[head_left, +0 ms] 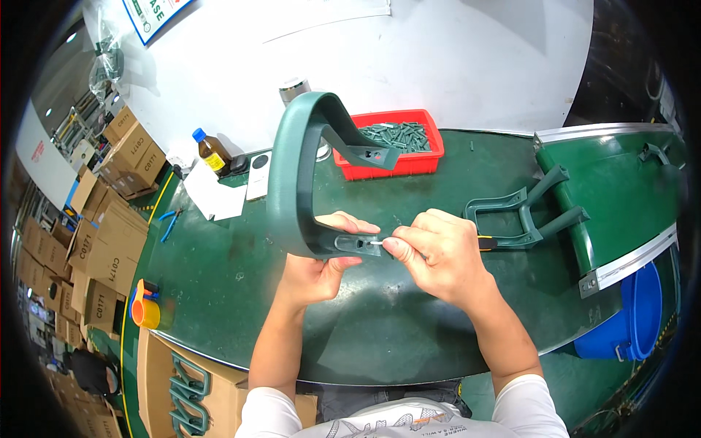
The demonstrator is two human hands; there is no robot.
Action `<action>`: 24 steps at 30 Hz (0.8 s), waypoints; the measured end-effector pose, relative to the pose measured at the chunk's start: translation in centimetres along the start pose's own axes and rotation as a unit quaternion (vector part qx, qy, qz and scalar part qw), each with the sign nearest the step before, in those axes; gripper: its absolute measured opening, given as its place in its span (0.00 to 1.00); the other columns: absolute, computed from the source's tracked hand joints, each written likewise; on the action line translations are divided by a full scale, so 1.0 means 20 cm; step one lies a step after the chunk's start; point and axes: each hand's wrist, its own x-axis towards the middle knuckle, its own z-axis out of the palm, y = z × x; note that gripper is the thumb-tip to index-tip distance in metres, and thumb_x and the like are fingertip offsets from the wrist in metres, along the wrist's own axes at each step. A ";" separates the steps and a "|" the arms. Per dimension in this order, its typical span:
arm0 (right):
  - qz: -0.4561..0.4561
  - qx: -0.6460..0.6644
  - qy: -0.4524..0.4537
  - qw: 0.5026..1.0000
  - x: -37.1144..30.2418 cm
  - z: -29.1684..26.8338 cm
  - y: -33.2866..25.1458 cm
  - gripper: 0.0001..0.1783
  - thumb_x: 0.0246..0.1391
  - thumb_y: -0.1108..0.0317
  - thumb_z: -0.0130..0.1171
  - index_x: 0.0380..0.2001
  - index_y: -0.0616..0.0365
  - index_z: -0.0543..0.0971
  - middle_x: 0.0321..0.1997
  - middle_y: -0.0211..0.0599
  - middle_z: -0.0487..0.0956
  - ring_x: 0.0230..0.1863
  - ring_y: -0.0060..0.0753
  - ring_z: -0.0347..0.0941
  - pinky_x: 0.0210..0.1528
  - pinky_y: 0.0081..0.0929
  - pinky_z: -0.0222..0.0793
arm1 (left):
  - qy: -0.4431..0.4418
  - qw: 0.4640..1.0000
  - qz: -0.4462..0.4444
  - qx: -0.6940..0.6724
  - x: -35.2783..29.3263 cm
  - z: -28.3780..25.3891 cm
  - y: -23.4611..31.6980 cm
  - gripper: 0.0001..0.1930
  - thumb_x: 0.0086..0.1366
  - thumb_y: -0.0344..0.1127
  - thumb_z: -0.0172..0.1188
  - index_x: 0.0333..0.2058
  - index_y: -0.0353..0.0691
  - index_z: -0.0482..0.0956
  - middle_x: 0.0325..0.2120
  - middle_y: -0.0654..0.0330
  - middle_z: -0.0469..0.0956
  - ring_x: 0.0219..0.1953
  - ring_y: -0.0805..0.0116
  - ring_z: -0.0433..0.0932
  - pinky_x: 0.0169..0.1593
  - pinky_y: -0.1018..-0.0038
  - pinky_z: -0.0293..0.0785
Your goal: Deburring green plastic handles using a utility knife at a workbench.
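Observation:
My left hand [315, 276] is closed round the lower end of a dark green, U-shaped plastic handle [287, 175], which stands up from my grip and arches to the right. In my right hand [442, 252] is a slim tool with an orange-and-black handle end [487, 242]; its thin pale tip meets a hole in the handle's flat end. Whether it is a screwdriver or a knife, I cannot tell, because my fingers cover most of it. Behind the raised arm of the handle stands a red bin [391, 168] with many small green pieces [401, 136].
Right of my hands lies a green plastic frame [522, 219], beside a green ramp [613, 197] with metal edges. A blue bucket [628, 314] stands below. Leftward are a brown bottle [214, 155], white paper [215, 193], blue pliers [170, 225], an orange cup [146, 314] and cardboard boxes [109, 248].

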 end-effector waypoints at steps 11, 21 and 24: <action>0.032 0.090 0.006 0.995 0.01 0.00 0.03 0.12 0.47 0.64 0.66 0.24 0.62 0.80 0.16 0.33 0.70 0.19 0.28 0.65 0.21 0.26 0.60 | 0.027 1.000 -0.001 -0.012 0.00 0.02 0.00 0.18 0.59 0.35 0.62 0.43 0.34 0.67 0.37 0.48 0.78 0.43 0.58 0.77 0.44 0.68 0.74; 0.094 0.279 0.025 0.955 -0.01 0.00 0.05 0.07 0.50 0.71 0.63 0.29 0.65 0.81 0.22 0.35 0.75 0.21 0.24 0.68 0.23 0.22 0.63 | 0.061 0.978 -0.197 -0.038 0.05 0.09 0.03 0.28 0.58 0.27 0.61 0.58 0.33 0.62 0.50 0.45 0.73 0.49 0.59 0.75 0.50 0.65 0.74; 0.093 0.283 0.020 0.954 -0.01 -0.01 0.05 0.06 0.51 0.71 0.62 0.30 0.65 0.81 0.22 0.36 0.76 0.21 0.25 0.69 0.24 0.21 0.64 | 0.059 0.855 -0.335 -0.391 0.01 0.02 -0.01 0.26 0.66 0.37 0.52 0.59 0.34 0.58 0.45 0.47 0.76 0.45 0.55 0.78 0.46 0.64 0.77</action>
